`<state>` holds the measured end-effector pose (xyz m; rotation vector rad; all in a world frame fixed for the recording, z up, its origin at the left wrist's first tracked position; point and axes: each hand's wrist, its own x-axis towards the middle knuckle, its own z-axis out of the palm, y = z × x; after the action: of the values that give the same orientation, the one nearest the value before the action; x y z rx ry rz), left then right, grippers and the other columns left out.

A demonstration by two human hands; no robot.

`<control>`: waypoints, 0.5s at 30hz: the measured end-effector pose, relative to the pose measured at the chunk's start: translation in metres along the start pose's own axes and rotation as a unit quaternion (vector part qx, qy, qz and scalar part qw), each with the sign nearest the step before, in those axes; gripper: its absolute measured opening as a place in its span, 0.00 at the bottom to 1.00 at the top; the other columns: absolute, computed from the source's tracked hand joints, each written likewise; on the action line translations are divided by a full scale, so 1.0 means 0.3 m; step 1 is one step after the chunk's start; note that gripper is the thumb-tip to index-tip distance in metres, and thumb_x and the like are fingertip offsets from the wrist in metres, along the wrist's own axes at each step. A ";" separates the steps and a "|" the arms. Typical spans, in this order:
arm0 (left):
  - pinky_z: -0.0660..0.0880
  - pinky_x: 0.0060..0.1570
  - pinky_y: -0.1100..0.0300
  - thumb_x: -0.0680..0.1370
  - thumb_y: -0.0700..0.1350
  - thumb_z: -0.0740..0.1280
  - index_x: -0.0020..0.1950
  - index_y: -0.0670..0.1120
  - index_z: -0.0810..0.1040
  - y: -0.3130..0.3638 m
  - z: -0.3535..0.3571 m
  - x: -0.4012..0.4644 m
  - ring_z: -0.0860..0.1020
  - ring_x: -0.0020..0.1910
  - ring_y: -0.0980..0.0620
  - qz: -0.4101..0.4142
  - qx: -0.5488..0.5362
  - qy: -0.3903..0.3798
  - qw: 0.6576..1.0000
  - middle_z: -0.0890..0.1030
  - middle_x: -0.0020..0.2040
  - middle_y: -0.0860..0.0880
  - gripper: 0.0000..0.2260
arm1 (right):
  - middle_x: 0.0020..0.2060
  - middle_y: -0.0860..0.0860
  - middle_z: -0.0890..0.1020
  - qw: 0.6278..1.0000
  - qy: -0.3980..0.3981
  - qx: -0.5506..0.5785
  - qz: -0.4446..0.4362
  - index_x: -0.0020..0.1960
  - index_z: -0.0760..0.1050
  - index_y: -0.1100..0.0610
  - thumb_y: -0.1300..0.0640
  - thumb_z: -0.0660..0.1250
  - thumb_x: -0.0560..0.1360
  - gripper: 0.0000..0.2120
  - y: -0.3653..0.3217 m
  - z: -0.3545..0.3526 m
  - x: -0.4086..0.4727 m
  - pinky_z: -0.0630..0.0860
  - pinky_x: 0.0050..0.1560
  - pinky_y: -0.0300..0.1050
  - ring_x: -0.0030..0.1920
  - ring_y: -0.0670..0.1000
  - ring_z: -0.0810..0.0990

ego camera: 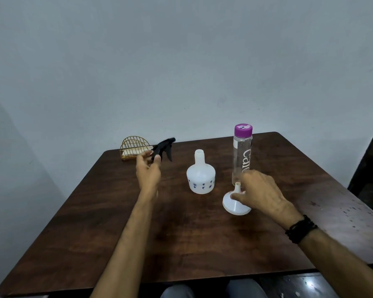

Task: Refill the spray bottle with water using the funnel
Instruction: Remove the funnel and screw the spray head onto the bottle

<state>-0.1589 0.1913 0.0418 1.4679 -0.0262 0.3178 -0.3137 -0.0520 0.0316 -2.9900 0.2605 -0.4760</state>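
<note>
A white spray bottle (200, 175) with small blue flowers stands uncapped and upright in the middle of the dark wooden table (181, 233). My left hand (148, 171) is raised to its left, shut on the black trigger spray head (164, 148). To the right, a white funnel (235, 204) rests wide end down with its spout pointing up. My right hand (260, 193) is at the funnel, thumb and fingers around its spout. Just behind stands a tall clear water bottle (241, 155) with a purple cap.
A gold wire holder (134, 148) sits at the table's far left corner by the grey wall. A second worn tabletop (345, 222) adjoins on the right. My knees show below the front edge.
</note>
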 end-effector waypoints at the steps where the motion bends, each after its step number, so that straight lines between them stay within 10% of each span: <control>1: 0.75 0.49 0.59 0.81 0.38 0.66 0.60 0.48 0.74 0.028 0.011 0.010 0.79 0.46 0.52 -0.005 -0.036 -0.007 0.999 0.80 0.46 0.50 0.09 | 0.50 0.47 0.82 0.999 0.051 0.000 -0.016 0.56 0.78 0.49 0.37 0.74 0.69 0.23 -0.007 0.002 -0.003 0.77 0.50 0.47 0.50 0.51 0.81; 5: 0.77 0.50 0.60 0.82 0.35 0.62 0.63 0.44 0.72 0.167 0.063 0.044 0.81 0.45 0.52 -0.027 -0.210 -0.050 0.976 0.82 0.48 0.45 0.11 | 0.47 0.47 0.82 0.976 0.192 0.072 -0.066 0.58 0.78 0.50 0.36 0.72 0.70 0.24 -0.066 -0.010 0.013 0.77 0.50 0.45 0.46 0.48 0.81; 15: 0.83 0.53 0.56 0.81 0.30 0.63 0.70 0.35 0.71 0.398 0.218 0.052 0.83 0.47 0.45 -0.048 -0.466 -0.171 0.867 0.82 0.47 0.39 0.16 | 0.51 0.42 0.80 0.925 0.107 0.358 -0.070 0.66 0.78 0.50 0.45 0.73 0.74 0.22 -0.232 -0.092 0.196 0.79 0.47 0.35 0.46 0.39 0.79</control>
<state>-0.1595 0.1385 0.1683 0.5338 -0.3460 -0.0599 -0.2569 0.0032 0.0840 -2.2466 -0.1035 -0.7252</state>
